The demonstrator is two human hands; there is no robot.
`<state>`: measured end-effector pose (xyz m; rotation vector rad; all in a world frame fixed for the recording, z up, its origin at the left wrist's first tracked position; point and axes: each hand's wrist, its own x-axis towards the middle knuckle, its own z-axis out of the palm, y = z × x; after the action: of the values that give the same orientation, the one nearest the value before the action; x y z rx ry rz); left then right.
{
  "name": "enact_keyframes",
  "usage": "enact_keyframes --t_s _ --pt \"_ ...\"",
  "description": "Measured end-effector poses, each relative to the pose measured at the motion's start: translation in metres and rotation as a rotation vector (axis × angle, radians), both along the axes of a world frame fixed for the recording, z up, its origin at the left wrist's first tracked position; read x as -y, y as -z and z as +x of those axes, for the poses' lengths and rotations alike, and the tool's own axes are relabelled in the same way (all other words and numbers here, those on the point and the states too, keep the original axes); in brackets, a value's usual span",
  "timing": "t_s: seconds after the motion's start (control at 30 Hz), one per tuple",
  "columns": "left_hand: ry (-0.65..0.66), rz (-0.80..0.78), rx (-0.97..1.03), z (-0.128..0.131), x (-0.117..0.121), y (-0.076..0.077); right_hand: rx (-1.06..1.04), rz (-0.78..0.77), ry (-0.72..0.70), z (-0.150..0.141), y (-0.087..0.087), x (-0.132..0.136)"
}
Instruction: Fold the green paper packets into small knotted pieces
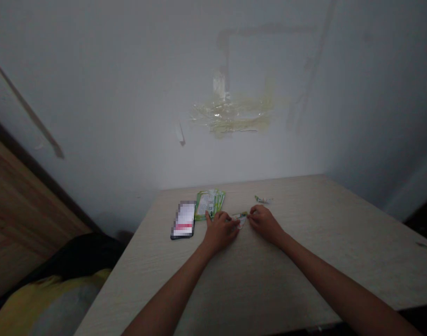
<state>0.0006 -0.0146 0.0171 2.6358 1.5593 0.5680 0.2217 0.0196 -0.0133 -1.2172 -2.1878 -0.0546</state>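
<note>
Close to the middle of the table, a small piece of printed green and white paper [241, 218], apparently folded, lies between my hands. My left hand [221, 231] holds its left side with thumb and fingertips, while one outer finger stretches toward the stack. At the paper's right corner, my right hand [265, 225] pinches with its fingers closed together. Just beyond my left hand is a stack of green and white printed sheets [209, 203], slightly fanned. Behind my right hand lies another small folded paper piece [263, 199] of similar colours.
A phone [183, 221] with a lit, blurred screen lies left of the stack. The pale wooden table [321, 224] meets a wall [129, 116] with old tape [234, 116]. A small scrap [422, 245] is near the right edge. Yellow and grey cloth [56, 298] sits at lower left.
</note>
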Motion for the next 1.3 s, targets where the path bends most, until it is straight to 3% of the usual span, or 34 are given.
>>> enact_keyframes --t_s 0.57,1.3 --pt "0.0 -0.002 0.017 0.0 -0.003 0.004 0.04 0.05 -0.034 -0.002 -0.002 0.006" --pt "0.003 0.013 0.004 -0.002 -0.004 0.008 -0.012 0.042 -0.244 -0.012 -0.009 0.022"
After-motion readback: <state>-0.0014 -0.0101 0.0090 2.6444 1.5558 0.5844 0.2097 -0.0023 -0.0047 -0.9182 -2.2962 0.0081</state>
